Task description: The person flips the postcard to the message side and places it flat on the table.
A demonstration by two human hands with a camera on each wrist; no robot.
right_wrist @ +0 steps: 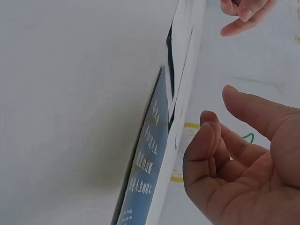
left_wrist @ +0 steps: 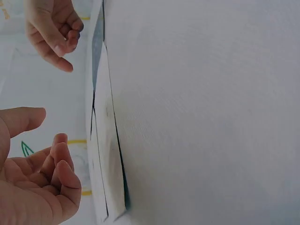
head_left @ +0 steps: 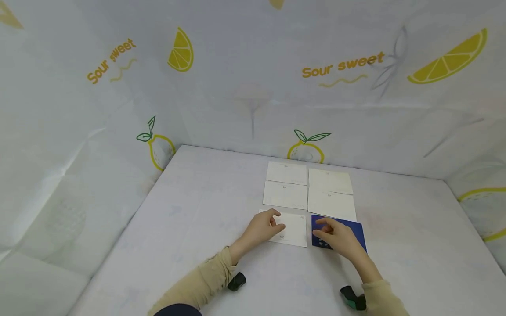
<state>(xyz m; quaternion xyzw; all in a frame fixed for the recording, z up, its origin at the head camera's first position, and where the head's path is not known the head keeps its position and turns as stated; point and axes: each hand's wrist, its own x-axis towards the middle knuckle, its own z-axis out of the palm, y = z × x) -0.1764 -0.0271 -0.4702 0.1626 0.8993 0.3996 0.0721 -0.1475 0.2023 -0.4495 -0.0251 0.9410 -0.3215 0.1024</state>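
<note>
Nearest the person lie a white card (head_left: 294, 228) with small print and, to its right, a dark blue card (head_left: 358, 231) with white characters. The left hand (head_left: 258, 227) hovers by the white card's left part, thumb and fingers apart with nothing between them. Over the blue card is the right hand (head_left: 341, 237), its fingers loosely bent and holding nothing. In the left wrist view, the left hand (left_wrist: 35, 187) shows a gap between thumb and fingers. The right wrist view has the right hand (right_wrist: 248, 159) likewise bare, beside the blue card (right_wrist: 145, 159), seen nearly edge-on.
Behind these, several white cards lie in a two-by-two block, among them a back left card (head_left: 286, 172) and a front right card (head_left: 332, 204). Dark wrist devices show below the left sleeve (head_left: 237, 281) and by the right sleeve (head_left: 381, 298). Lemon-printed sheeting (head_left: 237, 109) walls the white table (head_left: 189, 210).
</note>
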